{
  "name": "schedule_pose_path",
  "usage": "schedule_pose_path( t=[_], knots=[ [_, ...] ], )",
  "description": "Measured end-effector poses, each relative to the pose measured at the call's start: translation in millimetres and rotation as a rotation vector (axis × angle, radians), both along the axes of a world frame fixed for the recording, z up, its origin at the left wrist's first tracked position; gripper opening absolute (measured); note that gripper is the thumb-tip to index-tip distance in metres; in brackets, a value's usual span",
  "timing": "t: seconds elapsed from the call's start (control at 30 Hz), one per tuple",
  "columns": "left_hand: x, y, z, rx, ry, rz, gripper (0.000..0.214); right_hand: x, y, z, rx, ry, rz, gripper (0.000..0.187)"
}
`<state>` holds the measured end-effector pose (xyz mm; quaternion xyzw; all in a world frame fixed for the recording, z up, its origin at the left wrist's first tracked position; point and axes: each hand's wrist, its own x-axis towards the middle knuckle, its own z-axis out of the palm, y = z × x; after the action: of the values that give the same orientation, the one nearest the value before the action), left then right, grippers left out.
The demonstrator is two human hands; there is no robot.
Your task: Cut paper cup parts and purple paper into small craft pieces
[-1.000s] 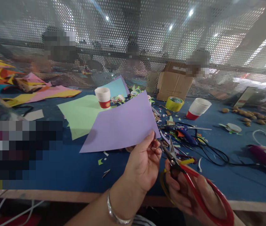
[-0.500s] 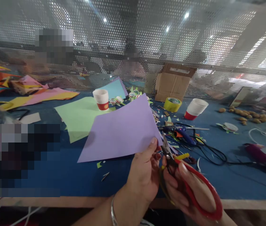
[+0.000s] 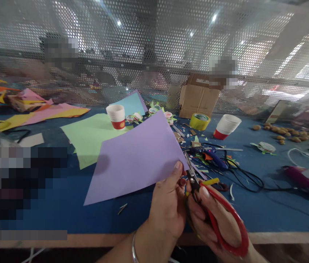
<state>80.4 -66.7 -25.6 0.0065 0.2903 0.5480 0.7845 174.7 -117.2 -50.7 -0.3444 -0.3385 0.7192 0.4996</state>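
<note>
My left hand [image 3: 167, 199] pinches the near right corner of a lilac paper sheet [image 3: 135, 157], thumb on top, and holds it tilted above the blue table [image 3: 61, 212]. My right hand [image 3: 211, 223] grips red-handled scissors [image 3: 217, 212]. Their dark blades point up and away and meet the sheet's right edge just beside my left thumb. A silver bangle [image 3: 135, 250] circles my left wrist.
A light green sheet [image 3: 88, 137] lies behind the lilac one. Paper cups [image 3: 116, 116], a cup stack [image 3: 227, 126], yellow tape [image 3: 200, 121], a cardboard box [image 3: 198, 96], a blue tool with black cord [image 3: 239, 171] and scraps lie beyond. Perforated mesh [image 3: 154, 44] backs the table; people sit behind it.
The scissors have moved left and up to the sheet's edge, blades closing from open. The lilac sheet has dropped lower and closer to me.
</note>
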Motion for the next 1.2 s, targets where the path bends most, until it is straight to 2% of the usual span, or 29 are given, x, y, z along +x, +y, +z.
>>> schedule_pose_path(
  t=[0.27, 0.4, 0.57, 0.73, 0.8, 0.9, 0.97, 1.0, 1.13, 1.2],
  knots=[
    [-2, -2, -2.8, 0.061, -0.030, -0.029, 0.021, -2, 1, 8.8, 0.029, 0.047, 0.037, 0.051],
    [-3, -4, -5.5, 0.085, -0.026, -0.039, 0.023, 0, -1, 9.6, 0.029, 0.110, 0.101, 0.051],
    [-7, -7, -4.2, 0.122, -0.068, -0.176, 0.027, 3, -4, 11.3, 0.044, 0.198, 0.144, 0.050],
    [-7, -9, -2.1, 0.080, -0.093, -0.217, 0.027, 7, -7, 9.6, 0.005, 0.272, 0.220, 0.054],
    [-5, -7, -1.6, 0.043, -0.090, -0.173, 0.026, 10, -11, 7.9, 0.000, 0.233, 0.246, 0.055],
    [-1, -3, -0.6, 0.009, -0.061, 0.040, 0.019, 15, -21, 7.2, -0.014, 0.036, 0.155, 0.046],
    [2, 0, 0.1, 0.026, -0.045, 0.158, 0.019, 20, -29, 8.1, 0.002, -0.237, -0.018, 0.042],
    [3, 1, 0.2, 0.034, -0.039, 0.176, 0.019, 24, -32, 8.6, 0.047, -0.407, -0.103, 0.043],
    [5, 1, -0.6, 0.075, -0.036, 0.156, 0.019, 39, -35, 8.5, 0.440, -1.111, -0.284, 0.034],
    [4, 0, -1.3, 0.095, -0.014, 0.149, 0.020, 44, -33, 6.8, 0.637, -1.393, -0.355, 0.029]
  ],
)
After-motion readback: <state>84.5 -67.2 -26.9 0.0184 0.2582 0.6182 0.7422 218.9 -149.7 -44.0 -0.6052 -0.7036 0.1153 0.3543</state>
